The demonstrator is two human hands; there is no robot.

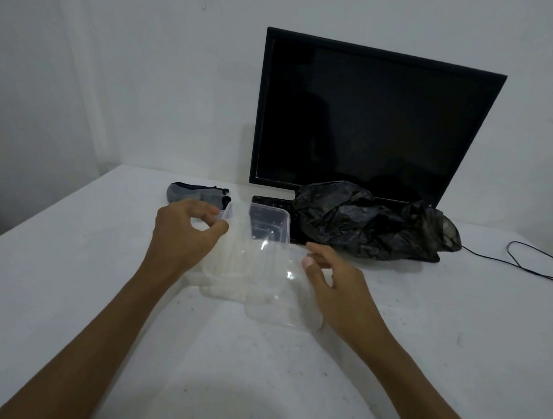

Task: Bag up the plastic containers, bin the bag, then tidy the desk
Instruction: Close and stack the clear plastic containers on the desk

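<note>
Clear containers (pixel 254 255), lying mid-desk (pixel 79 265) before a black bag (pixel 372 222), are being pinched at one far rim by the left hand (pixel 183 231) and touched by the right hand's (pixel 329 274) loosely curled fingers; seemingly light, thin, slippery, they are probably best gripped by rims.

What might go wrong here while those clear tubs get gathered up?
The clear containers overlap loosely; the left hand pinches just one rim, so others may slip. The black bag lies crumpled on the keyboard, so pulling it open might drag the keyboard. The cable could snag.
</note>
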